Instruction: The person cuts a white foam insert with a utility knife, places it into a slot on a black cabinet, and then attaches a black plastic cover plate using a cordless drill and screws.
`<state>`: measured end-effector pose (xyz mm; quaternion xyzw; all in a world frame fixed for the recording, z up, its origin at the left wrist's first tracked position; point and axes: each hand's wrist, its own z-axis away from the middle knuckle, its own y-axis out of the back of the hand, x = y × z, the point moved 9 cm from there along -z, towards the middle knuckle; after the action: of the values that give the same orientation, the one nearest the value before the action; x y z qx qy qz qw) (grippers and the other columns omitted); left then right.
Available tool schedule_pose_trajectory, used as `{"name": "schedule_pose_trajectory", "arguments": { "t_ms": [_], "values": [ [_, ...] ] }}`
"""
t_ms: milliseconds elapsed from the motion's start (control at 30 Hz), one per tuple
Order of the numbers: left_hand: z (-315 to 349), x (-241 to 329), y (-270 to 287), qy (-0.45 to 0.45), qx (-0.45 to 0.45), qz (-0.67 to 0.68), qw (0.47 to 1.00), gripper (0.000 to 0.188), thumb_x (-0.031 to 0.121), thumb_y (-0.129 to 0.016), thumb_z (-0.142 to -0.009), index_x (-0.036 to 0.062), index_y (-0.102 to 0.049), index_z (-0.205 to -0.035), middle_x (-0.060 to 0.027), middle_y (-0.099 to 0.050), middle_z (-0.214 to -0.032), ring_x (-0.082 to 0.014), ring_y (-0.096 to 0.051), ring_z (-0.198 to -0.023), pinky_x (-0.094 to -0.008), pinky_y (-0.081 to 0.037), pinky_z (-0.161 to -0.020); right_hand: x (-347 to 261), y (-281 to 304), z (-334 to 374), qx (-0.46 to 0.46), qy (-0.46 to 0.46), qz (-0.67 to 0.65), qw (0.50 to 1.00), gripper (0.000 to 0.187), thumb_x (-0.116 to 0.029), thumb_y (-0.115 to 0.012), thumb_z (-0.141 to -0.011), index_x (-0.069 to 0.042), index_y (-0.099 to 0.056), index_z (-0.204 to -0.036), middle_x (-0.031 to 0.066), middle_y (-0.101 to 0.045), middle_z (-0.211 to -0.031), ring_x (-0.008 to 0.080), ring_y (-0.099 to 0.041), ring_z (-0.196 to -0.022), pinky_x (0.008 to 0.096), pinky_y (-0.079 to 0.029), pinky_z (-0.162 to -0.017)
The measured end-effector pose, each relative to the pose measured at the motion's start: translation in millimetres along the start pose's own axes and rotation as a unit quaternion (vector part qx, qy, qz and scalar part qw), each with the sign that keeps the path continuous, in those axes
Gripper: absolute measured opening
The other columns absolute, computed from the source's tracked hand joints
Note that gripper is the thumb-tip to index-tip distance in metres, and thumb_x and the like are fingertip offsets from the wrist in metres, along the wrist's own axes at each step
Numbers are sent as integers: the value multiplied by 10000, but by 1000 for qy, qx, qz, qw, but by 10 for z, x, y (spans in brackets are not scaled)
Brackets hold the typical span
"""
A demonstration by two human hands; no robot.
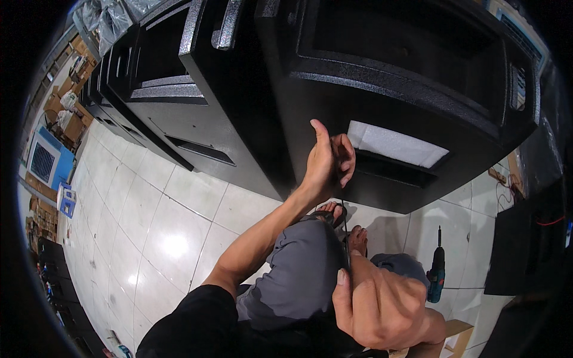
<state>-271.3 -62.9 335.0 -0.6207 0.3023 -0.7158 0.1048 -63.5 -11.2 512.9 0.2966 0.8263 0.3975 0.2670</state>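
Observation:
My left hand (329, 160) is in front of a large black cabinet (322, 107), thumb raised and fingers curled in; what they hold, if anything, is hidden. Beside it, a white foam block (397, 144) sits in the upper part of a rectangular slot in the cabinet's panel. Lower and closer to me, my right hand (382, 301) is closed, its thumb against a thin dark strip (345, 235). That strip runs up from the thumb to just below my left hand. Whether its upper end is in my left fingers is not clear.
More black cabinets (170, 122) line up to the left. A cordless drill (437, 274) with a long bit lies on the tiled floor (173, 238) to the right. Near the lower edge is a cardboard box (458, 337). A blue-framed unit (48, 156) stands far left.

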Motion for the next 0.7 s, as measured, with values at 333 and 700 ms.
{"name": "schedule_pose_trajectory", "arguments": {
  "t_ms": [333, 700],
  "values": [
    [-2, -43, 17, 8, 6, -6, 1000, 836, 812, -133, -845, 58, -458, -690, -7, -348, -519, -127, -357, -388, -248, -313, -367, 0, 30, -11, 9, 12, -3, 1000, 146, -35, -644, -775, 104, -602, -787, 201, -658, -730, 217, -634, -518, 276, -498, -449],
    [52, 16, 72, 7, 14, -30, 999, 809, 808, -167, -845, 74, -502, -775, -22, -431, -582, -125, -446, -526, -252, -395, -530, 251, 128, 26, 23, -72, -34, 997, 125, -33, -690, -765, 67, -621, -793, 161, -641, -691, 217, -598, -478, 311, -452, -436]
  ]
}}
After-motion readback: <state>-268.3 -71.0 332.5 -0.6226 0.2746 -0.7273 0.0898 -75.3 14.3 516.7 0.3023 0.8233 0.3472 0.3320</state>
